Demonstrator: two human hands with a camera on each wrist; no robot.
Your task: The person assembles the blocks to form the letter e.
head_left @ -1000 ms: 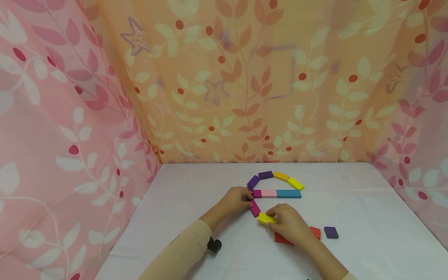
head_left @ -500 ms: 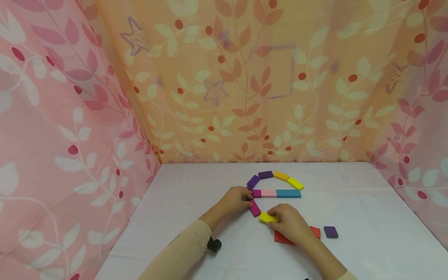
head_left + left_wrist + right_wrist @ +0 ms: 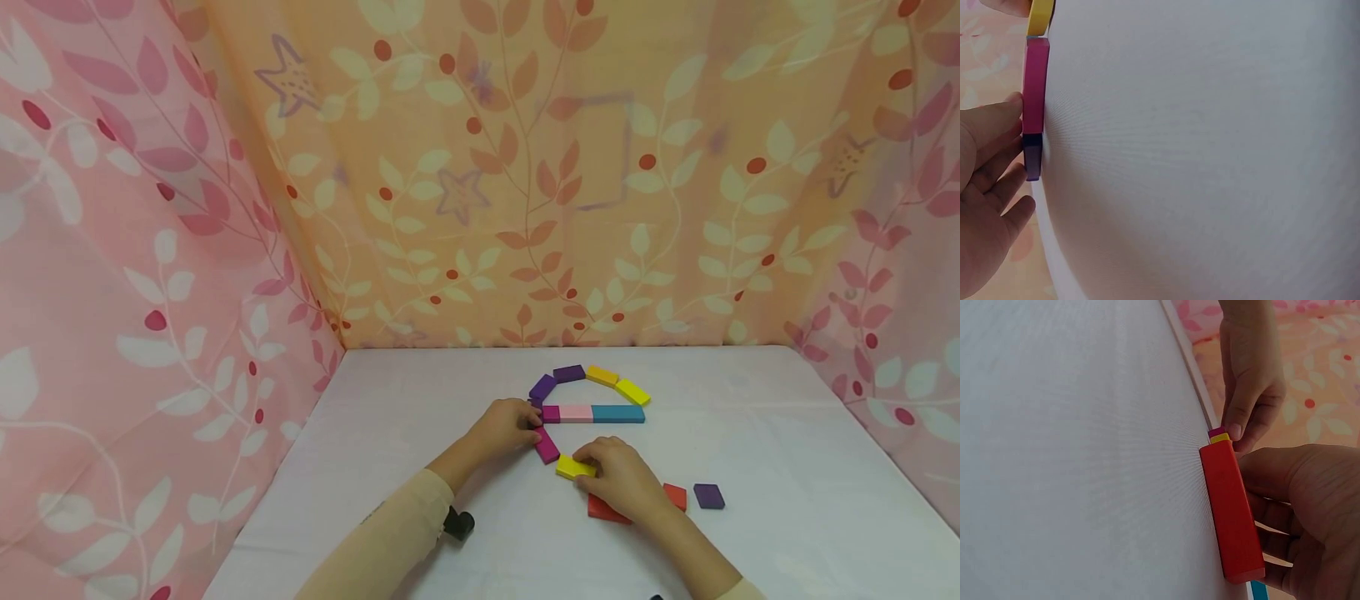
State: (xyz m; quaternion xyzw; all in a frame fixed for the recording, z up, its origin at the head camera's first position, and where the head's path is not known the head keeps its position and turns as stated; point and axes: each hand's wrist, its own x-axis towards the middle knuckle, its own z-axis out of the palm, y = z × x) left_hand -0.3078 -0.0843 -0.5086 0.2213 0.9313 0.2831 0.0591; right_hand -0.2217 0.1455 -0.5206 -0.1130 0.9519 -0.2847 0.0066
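In the head view my right hand (image 3: 618,475) pinches a yellow block (image 3: 573,467) between thumb and index finger, flat on the table. The block's left end is right at the lower end of a magenta block (image 3: 547,446). My left hand (image 3: 504,429) rests its fingertips against that magenta block and a small purple block (image 3: 535,403) above it. From the left wrist, the fingers lie fairly straight along the sides of the magenta block (image 3: 1035,84) and a dark purple block (image 3: 1033,156). A red block (image 3: 1232,509) partly hides the yellow one in the right wrist view.
Purple, orange and yellow (image 3: 633,392) blocks form an arc over a straight row ending in a blue block (image 3: 618,414). Red blocks (image 3: 607,508) lie partly under my right hand's outline, with a purple block (image 3: 708,497) beyond. A black object (image 3: 459,524) shows by the left sleeve.
The yellow block and my right fingertips shifted slightly right about half a second ago, and have stayed since. My left hand keeps its place.
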